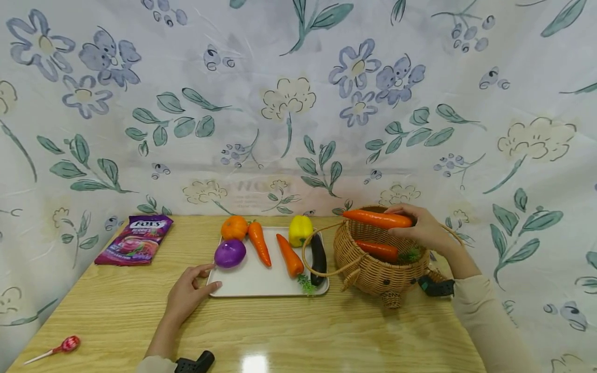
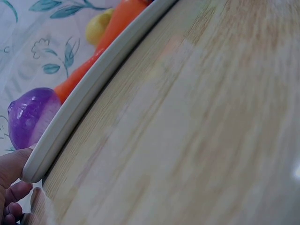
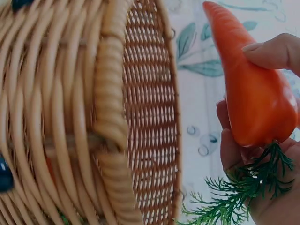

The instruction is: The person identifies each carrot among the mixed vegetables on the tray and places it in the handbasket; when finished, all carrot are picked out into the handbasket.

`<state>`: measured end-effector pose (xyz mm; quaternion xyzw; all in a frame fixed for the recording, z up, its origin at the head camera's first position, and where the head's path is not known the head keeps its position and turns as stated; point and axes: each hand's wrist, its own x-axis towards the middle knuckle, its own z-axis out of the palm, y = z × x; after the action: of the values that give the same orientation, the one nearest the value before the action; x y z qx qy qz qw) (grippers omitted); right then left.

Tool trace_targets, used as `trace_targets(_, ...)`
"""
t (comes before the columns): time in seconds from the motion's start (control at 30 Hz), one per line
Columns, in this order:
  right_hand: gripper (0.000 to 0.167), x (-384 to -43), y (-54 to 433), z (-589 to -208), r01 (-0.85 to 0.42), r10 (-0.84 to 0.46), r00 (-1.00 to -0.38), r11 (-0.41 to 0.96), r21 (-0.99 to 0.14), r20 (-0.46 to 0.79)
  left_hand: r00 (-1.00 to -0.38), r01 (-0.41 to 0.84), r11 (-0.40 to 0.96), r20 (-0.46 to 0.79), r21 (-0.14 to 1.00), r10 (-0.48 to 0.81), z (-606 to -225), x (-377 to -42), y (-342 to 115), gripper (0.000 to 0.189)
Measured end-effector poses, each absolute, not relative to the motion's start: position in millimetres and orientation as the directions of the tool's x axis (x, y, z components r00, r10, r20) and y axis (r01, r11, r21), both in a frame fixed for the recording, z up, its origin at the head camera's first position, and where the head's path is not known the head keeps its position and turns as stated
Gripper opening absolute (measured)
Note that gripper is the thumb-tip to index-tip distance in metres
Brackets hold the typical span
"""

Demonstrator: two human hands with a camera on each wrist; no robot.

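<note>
My right hand [image 1: 424, 228] grips an orange toy carrot [image 1: 380, 218] just above the open top of a wicker basket [image 1: 373, 280]. In the right wrist view, the carrot [image 3: 253, 89] has feathery green leaves, and the thumb presses on its side. Another carrot [image 1: 380, 251] lies inside the basket. At the tray's front left corner, my left hand [image 1: 188, 292] holds the edge of the white tray [image 1: 261, 285] with thumb and fingers. On the tray lie a purple onion-like vegetable [image 1: 230, 254], a small pumpkin [image 1: 234, 228], two carrots [image 1: 259, 242], a yellow pepper [image 1: 300, 230] and a dark eggplant [image 1: 318, 259].
A purple candy bag [image 1: 135, 241] lies at the table's back left. Near the front left is a red lollipop [image 1: 70, 344]. The basket's looped handle [image 1: 305, 254] hangs over the tray's right end. A floral curtain [image 1: 289, 155] stands behind the table.
</note>
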<state>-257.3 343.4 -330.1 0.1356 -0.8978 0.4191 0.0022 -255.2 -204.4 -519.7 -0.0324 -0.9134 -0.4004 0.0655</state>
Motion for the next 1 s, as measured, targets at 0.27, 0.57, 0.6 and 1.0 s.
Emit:
trace_targets(0.27,0.041,-265,362,-332,-0.241,-0.242,-0.964,0.638,-0.731,0.107,-0.990,0.106,0.679,0.141,0.727,0.005,-520,-253,-206,0.054)
trace_targets(0.57,0.035,-280,365,-332,-0.251,-0.279,-0.958,0.714,-0.653,0.064,-0.992,0.094,0.673,0.128,0.733,-0.001,-516,-253,-205,0.055)
trace_targets(0.6,0.035,-282,364,-333,-0.249,-0.284,-0.957,0.716,-0.652,0.055,-0.991,0.097,0.672,0.131,0.734,0.000,-516,-253,-205,0.055)
trace_targets(1.0,0.034,-310,344,-336,-0.224,-0.340,-0.936,0.775,-0.591,-0.090,-0.990,0.104,0.665,0.141,0.740,-0.002,-519,-253,-204,0.054)
